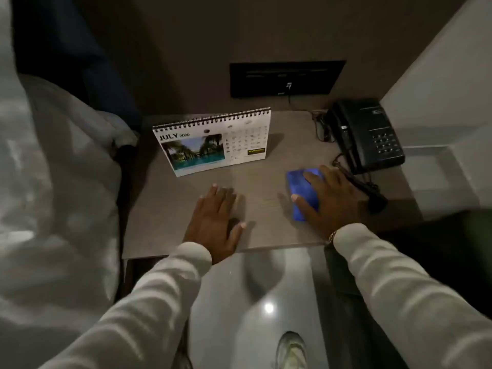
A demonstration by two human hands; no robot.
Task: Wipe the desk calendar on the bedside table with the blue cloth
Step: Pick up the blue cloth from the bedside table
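Desk calendar (213, 142) upright at back of bedside table (266, 227), untouched.
Right of and nearer than the calendar: right hand (323, 198) flat, fingers spread, pressing blue cloth (302, 190). Left hand (214, 222) flat, released, before calendar. Black telephone (368, 134) far right.

We are noting a dim room: brown wall (266, 27), glossy grey floor (253, 302) reflecting a light, white bedding (53, 182) lying left.

On the table (266, 230): one calendar (213, 145), one cloth (303, 193), one phone (367, 137), two hands, left (213, 222) and right (324, 201).
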